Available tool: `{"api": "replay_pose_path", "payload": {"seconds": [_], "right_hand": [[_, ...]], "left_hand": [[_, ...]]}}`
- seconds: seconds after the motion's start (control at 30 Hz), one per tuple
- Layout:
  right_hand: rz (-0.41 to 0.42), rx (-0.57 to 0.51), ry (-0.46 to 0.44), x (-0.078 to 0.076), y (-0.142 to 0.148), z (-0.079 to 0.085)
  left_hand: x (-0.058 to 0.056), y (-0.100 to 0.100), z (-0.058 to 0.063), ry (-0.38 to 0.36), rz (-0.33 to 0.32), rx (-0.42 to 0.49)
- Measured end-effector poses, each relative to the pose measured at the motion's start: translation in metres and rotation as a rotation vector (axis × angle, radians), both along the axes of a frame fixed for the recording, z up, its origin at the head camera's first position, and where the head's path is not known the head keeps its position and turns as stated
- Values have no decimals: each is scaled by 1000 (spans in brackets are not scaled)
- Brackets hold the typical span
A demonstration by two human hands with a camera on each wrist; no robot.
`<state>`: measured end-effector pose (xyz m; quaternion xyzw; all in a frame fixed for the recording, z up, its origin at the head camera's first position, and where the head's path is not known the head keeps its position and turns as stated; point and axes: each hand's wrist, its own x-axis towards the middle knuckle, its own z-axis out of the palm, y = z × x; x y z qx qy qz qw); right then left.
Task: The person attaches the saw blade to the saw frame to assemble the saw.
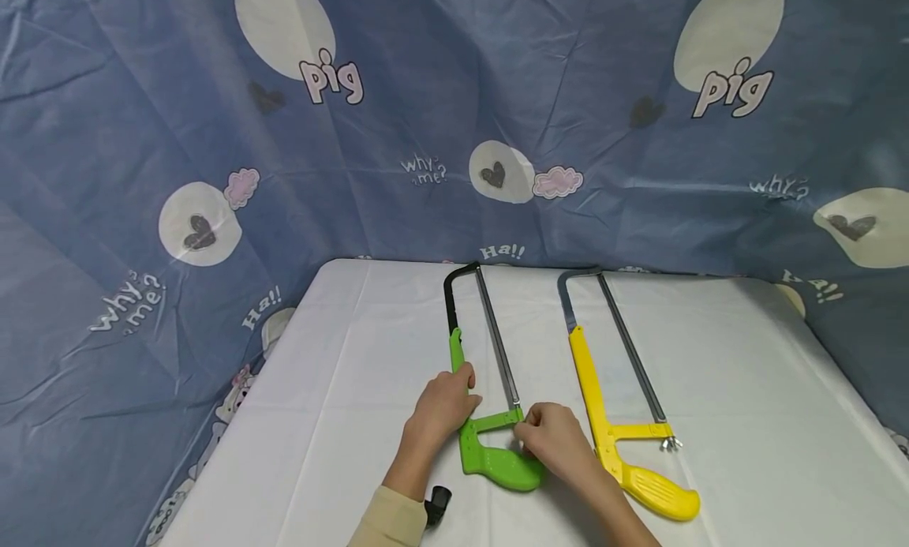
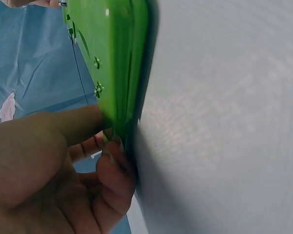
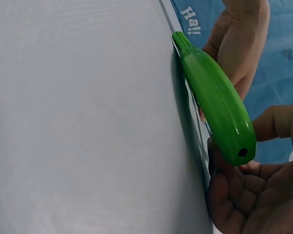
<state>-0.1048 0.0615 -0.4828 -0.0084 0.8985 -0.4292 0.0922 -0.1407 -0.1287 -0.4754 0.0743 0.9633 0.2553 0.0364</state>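
A green hacksaw [image 1: 507,466] lies flat on the white table, its black bow and grey blade pointing away from me. My left hand [image 1: 442,409] grips the green bar of its frame, thumb on one side and curled fingers on the other in the left wrist view. At the near end of the blade, my right hand [image 1: 557,440] has its fingers curled at the tip of the green crosspiece; the small part under the fingertips is hidden. In the right wrist view the green handle [image 3: 217,102] stands in front of those fingers. A yellow hacksaw [image 1: 591,381] lies parallel, to the right.
A wing nut [image 1: 671,444] sits at the yellow hacksaw's blade end. Near my left sleeve [image 1: 390,519] is a small black object [image 1: 438,503], partly hidden. The white table [image 1: 341,357] ends at the back against a blue printed cloth [image 1: 398,121].
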Motion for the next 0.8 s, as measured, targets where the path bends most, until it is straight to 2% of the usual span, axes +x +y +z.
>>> {"api": "replay_pose_path", "payload": {"seconds": [0.47, 0.63, 0.8], "right_hand": [[1, -214, -89, -4, 4, -1], [21, -344, -156, -7, 8, -4], [94, -499, -252, -11, 16, -7]], "left_hand": [[0, -3, 1, 8, -47, 0], [0, -4, 1, 26, -57, 0], [0, -3, 1, 19, -60, 9]]}}
